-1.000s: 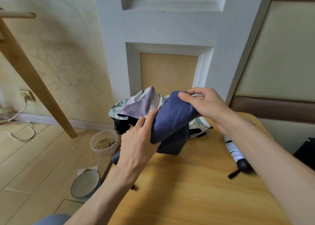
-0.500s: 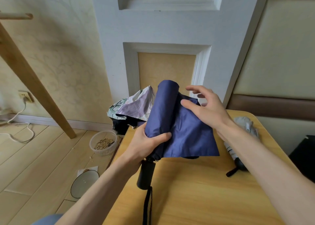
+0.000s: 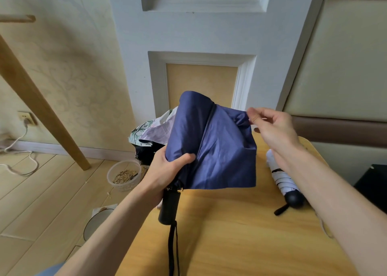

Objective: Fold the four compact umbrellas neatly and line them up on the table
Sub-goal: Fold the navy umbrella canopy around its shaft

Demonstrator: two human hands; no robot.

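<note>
- The blue umbrella (image 3: 215, 148) now stands upright over the desk (image 3: 240, 234) with its black handle (image 3: 169, 206) pointing down and its strap (image 3: 173, 250) hanging. A second ago it was a crumpled bundle held low near the desk's far edge.
- The left hand (image 3: 167, 169) keeps its grip clenched around the gathered cloth just above the handle, thumb across the front.
- The right hand (image 3: 272, 127) has changed its job. Half a second ago it lay flat on the loose flap; now its grip pinches the flap's top corner between thumb and fingertips and draws it out to the right, so the panel hangs almost flat.
- My reading is that one panel is being pulled straight before it gets wrapped round the shaft, so this umbrella is only part folded.
- A white umbrella with black stripes (image 3: 282, 179) lies folded on the desk under the right forearm. A heap of printed and dark cloth (image 3: 150, 129) sits at the desk's far left edge, still looking unfolded.
- Most of the task seems left to do.
</note>
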